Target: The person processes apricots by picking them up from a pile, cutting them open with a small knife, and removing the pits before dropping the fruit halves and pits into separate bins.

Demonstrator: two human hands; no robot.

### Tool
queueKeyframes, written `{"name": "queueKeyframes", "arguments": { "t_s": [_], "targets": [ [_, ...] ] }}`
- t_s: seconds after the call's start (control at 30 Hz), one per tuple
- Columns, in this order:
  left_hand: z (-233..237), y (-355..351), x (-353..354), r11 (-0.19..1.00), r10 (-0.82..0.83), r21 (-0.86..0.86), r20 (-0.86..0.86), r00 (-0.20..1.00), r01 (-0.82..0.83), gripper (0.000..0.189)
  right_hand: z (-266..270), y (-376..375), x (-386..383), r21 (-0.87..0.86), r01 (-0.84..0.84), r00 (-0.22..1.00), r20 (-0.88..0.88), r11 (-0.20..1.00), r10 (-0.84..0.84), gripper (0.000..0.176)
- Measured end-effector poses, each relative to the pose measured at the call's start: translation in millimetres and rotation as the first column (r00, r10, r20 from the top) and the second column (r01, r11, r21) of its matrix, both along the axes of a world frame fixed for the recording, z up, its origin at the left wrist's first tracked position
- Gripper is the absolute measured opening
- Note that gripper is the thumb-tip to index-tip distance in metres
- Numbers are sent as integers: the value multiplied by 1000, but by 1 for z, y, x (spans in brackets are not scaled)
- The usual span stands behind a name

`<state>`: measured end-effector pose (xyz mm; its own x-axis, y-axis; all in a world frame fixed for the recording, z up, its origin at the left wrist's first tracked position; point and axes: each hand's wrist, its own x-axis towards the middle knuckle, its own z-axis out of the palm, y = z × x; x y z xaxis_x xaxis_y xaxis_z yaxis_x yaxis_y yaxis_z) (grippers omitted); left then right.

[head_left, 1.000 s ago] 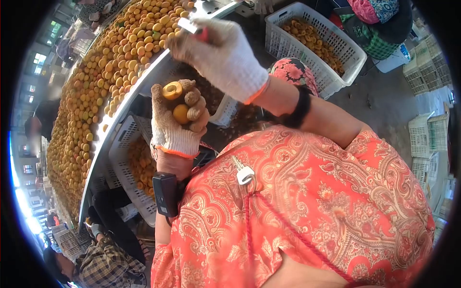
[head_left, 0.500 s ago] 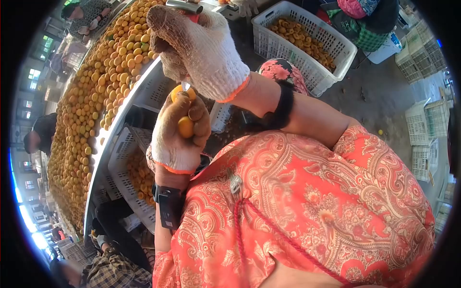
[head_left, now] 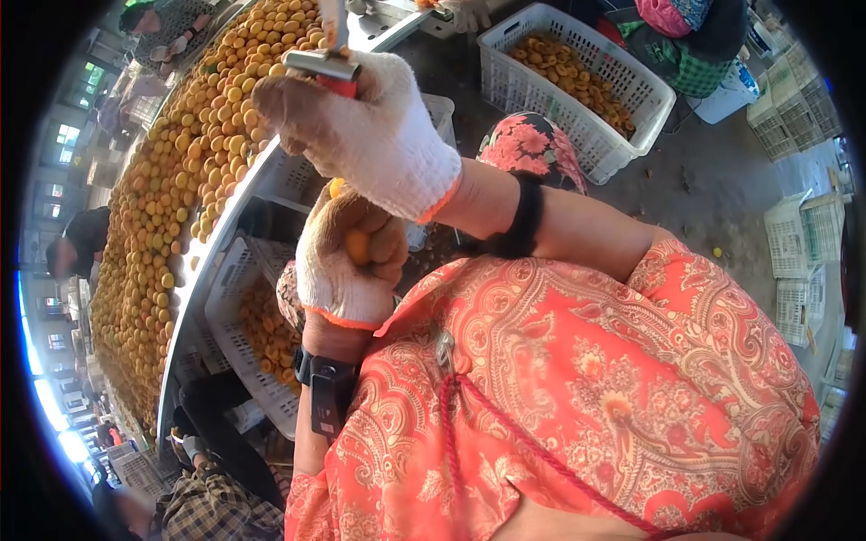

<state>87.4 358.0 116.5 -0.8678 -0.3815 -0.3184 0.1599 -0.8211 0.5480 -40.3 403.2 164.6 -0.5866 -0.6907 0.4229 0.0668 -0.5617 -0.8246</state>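
My right hand [head_left: 374, 135], in a soiled white knit glove, is closed around a tool with a red handle and a shiny metal cylinder at its end [head_left: 322, 65]. The tool's lower end is hidden behind the hand. Just below it, my gloved left hand [head_left: 347, 257] is curled around apricots. One apricot [head_left: 358, 246] shows between its bent fingers; a bit of another apricot [head_left: 337, 187] peeks out at the fingertips, mostly covered by the right hand.
Heaped apricots [head_left: 135, 298] cover a long table with a pale metal edge [head_left: 203, 261] on the left. Under that edge, a crate [head_left: 225, 311] holds apricot pieces. Another crate [head_left: 649, 135] of pieces stands upper right. Co-workers sit around; stacked crates [head_left: 789, 234] line the right.
My right hand has tilted and lowered, bringing the metal cylinder fully into sight. The blade tip seen at the upper apricot is now hidden. My left hand has turned slightly, its fingers covering more fruit.
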Motion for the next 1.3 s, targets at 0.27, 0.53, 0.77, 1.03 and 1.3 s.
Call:
{"name": "queueKeyframes", "arguments": {
  "t_s": [0.27,0.53,0.77,1.03,1.3],
  "targets": [
    [10,12,-5,995,100,-11,69,993,-100,11,-10,-6,-14,-103,-295,840,445,950,310,29],
    [8,8,-13,800,126,-597,259,958,56,20,-23,-11,-20,-51,-354,676,676,934,293,37],
    [1,-18,-6,880,154,-474,209,966,-37,23,-43,-9,-47,-277,-283,625,673,918,395,30],
    [-6,-39,8,977,181,-126,71,981,-171,39,-38,-2,-21,274,-177,965,-141,945,221,18],
    [-2,-35,12,977,173,-146,136,976,-153,44,-60,-7,-22,276,19,710,-681,961,181,28]
  ]
}}
